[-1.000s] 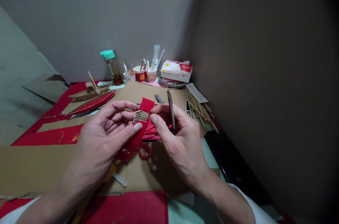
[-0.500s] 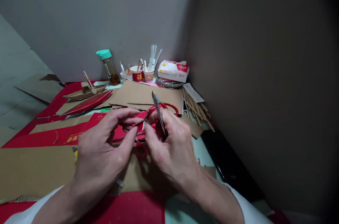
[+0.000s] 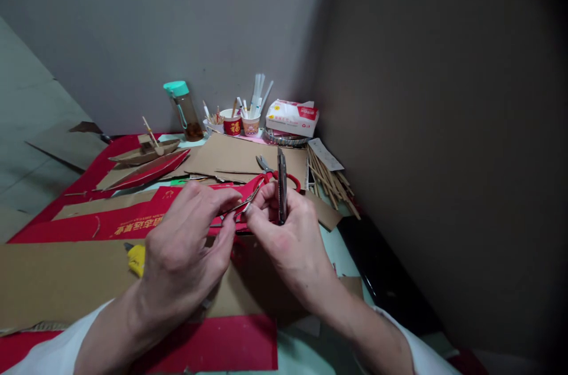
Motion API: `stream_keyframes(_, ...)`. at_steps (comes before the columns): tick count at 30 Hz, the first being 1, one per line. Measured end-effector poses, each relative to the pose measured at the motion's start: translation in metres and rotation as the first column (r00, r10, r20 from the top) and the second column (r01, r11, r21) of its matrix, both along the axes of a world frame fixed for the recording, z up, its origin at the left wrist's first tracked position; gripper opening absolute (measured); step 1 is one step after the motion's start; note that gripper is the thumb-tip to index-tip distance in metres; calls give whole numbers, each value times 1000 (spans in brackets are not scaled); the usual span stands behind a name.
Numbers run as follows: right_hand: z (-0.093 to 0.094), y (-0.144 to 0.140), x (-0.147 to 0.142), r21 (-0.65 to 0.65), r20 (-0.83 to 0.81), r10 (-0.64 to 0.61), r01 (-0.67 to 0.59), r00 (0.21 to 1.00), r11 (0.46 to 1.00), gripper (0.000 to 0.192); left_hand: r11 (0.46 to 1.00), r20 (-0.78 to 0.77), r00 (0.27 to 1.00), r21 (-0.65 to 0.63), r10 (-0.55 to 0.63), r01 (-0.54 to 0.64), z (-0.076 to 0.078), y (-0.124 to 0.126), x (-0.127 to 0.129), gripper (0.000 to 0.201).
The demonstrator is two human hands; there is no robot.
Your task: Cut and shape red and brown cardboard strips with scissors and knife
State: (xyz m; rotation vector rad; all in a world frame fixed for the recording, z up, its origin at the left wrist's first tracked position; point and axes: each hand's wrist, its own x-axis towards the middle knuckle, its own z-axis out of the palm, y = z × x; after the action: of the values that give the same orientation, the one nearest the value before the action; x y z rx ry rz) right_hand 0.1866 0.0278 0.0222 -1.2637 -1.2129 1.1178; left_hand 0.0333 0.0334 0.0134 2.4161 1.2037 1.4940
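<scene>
My left hand (image 3: 186, 245) pinches a small folded piece of red cardboard (image 3: 241, 206) between thumb and fingers. My right hand (image 3: 290, 233) is closed, its thumb and fingertip on the right end of that same piece. A slim dark utility knife (image 3: 282, 186) stands upright in the right hand, tip pointing up. Just beyond the hands lie red-handled scissors (image 3: 270, 171), partly covered by the fingers. Beside the left wrist sits a yellow tool (image 3: 136, 259), partly hidden, its kind unclear.
Cardboard sheets (image 3: 66, 280) cover much of the table. A brown model boat (image 3: 144, 154) and a red hull (image 3: 151, 171) lie at the back left. Behind stand a bottle (image 3: 186, 112), cups (image 3: 232, 125) and a tissue pack (image 3: 291, 119). Wooden sticks (image 3: 331, 180) lie right.
The knife has turned from leaning left to nearly upright in my right hand. My left hand has shifted slightly right, and the red piece is turned differently. More of the yellow tool shows.
</scene>
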Motion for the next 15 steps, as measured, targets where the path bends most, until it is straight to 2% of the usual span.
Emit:
stream_keyframes(3,1,0,0,-14,-149,15,-18,989,1000,14,999,12,1000,-37,0,1,4,3,1,15)
stream_keyframes(6,-2,0,1,64,-293,23,-4,956,998,19,974,54,998,-224,37,-24,11,7,0,5)
stream_keyframes(10,-3,-1,2,127,-289,48,-11,956,992,16,902,97,995,-430,26,18,24,11,-5,8)
stream_keyframes(15,3,2,10,156,-332,23,31,943,987,18,754,205,977,-630,-67,184,36,14,-13,17)
